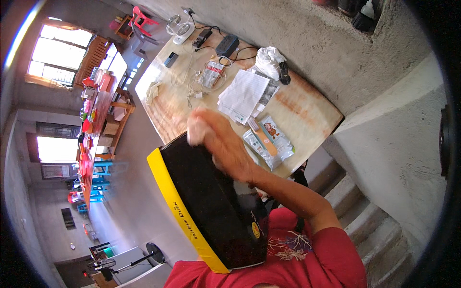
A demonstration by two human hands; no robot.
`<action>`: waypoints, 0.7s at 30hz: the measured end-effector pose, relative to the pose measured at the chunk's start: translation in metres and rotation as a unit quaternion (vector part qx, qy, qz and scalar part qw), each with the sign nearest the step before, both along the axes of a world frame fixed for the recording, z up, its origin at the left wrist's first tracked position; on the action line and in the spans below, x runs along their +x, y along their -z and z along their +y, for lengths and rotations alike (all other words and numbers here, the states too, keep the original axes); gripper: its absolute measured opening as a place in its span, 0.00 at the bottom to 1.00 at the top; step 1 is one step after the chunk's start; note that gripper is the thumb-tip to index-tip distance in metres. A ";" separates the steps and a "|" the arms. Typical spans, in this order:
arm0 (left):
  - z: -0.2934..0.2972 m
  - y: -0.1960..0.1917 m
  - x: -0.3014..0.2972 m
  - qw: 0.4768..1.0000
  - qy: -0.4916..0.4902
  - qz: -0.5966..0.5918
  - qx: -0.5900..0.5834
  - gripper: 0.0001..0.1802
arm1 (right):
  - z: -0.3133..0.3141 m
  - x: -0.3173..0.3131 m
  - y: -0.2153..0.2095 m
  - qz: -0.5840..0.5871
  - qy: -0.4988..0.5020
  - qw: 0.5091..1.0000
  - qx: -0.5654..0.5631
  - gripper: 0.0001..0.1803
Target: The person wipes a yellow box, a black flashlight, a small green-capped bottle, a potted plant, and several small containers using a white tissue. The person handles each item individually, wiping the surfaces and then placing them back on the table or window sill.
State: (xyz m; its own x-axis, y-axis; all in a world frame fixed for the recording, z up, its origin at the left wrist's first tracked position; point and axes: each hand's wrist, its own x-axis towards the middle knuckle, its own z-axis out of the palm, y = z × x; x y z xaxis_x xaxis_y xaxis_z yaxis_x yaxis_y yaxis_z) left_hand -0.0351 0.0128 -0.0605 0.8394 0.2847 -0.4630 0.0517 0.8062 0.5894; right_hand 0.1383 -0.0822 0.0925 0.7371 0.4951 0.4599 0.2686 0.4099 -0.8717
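Note:
A large black cardboard box (211, 192) with a yellow side (185, 211) is tilted in front of my red shirt, its lower end against my chest. From the right, my right hand (216, 141) reaches across to the box's upper end. This hand is smeared by motion; its fingers look bent near the box's top corner, but their grip does not show. My left hand is out of sight. Just beyond my right hand, a brush with a wooden handle (265, 139) lies on a printed plastic packet (278, 149) on the table.
The marbled table (307, 103) bears papers (244, 93), a white cloth (268, 61), a dark blue box-shaped device (227, 45), cables, a phone (170, 60) and a small fan (180, 30). Steps (365, 221) stand at right. A long table with red goods (86, 158) and blue stools (98, 185) is at left.

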 end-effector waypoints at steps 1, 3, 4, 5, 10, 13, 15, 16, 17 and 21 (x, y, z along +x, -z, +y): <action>-0.003 0.001 0.001 1.000 0.000 -0.001 -0.006 0.36 | 0.007 0.004 0.008 0.091 -0.020 0.995 -0.034 0.30; -0.007 0.001 0.000 1.000 -0.001 -0.002 -0.011 0.36 | 0.004 -0.007 0.018 0.074 -0.004 0.997 -0.009 0.30; -0.009 0.000 -0.001 1.000 -0.004 -0.005 -0.015 0.36 | -0.002 -0.018 0.023 0.018 -0.003 1.000 0.022 0.27; -0.010 0.001 -0.001 1.000 -0.006 -0.003 -0.020 0.36 | -0.010 -0.029 0.030 -0.033 -0.005 0.998 0.054 0.25; -0.013 -0.001 -0.004 0.999 -0.029 -0.017 -0.041 0.36 | -0.075 -0.094 0.007 -0.224 -0.072 0.970 0.068 0.21; -0.016 -0.003 0.000 0.998 -0.031 -0.024 -0.047 0.36 | -0.093 -0.088 -0.019 -0.344 -0.105 0.933 0.013 0.19; -0.016 -0.007 0.001 0.998 -0.032 -0.028 -0.048 0.36 | -0.093 -0.081 -0.030 -0.365 -0.091 0.925 -0.048 0.18; -0.016 -0.006 0.004 0.998 -0.030 -0.031 -0.051 0.36 | -0.090 -0.074 -0.032 -0.357 -0.074 0.928 -0.084 0.18; -0.016 -0.007 0.004 0.997 -0.032 -0.033 -0.055 0.36 | -0.085 -0.067 -0.036 -0.349 -0.059 0.928 -0.119 0.17; -0.016 -0.006 0.010 0.996 -0.037 -0.052 -0.066 0.36 | -0.049 -0.029 -0.032 -0.310 0.037 0.942 -0.122 0.19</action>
